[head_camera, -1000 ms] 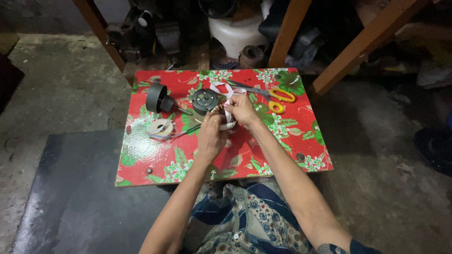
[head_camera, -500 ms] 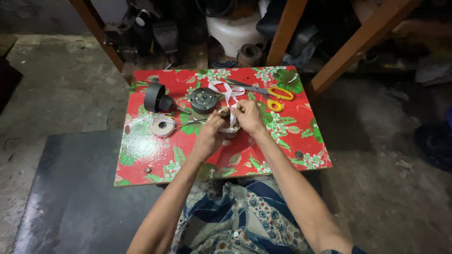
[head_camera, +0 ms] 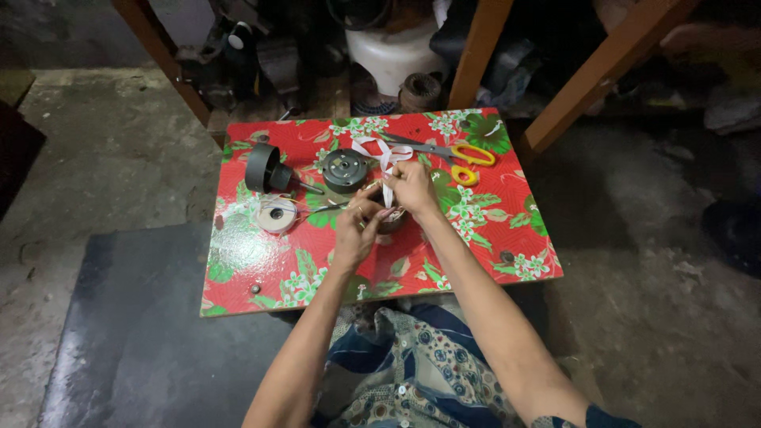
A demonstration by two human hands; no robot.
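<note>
My left hand [head_camera: 358, 228] and my right hand [head_camera: 412, 187] meet over the middle of a low table covered in red flowered cloth [head_camera: 261, 265]. Between them sits a small round coil-like part [head_camera: 391, 219], mostly hidden by my fingers. The left hand steadies it. A white ribbon-like strip [head_camera: 386, 158] is pinched in the right hand and loops up toward the back of the table. A dark round motor part [head_camera: 345, 169] lies just behind my hands.
A black cup-shaped housing with a shaft [head_camera: 265, 169] and a pale roll of tape [head_camera: 277, 214] lie to the left. Scissors with yellow-orange handles [head_camera: 464, 157] lie at the back right. Wooden legs [head_camera: 483, 47] and clutter stand behind; a dark mat [head_camera: 127, 333] lies front left.
My hands stay together over the small part, with the fingers shifting slightly as the white strip is worked. The view has drifted a little.
</note>
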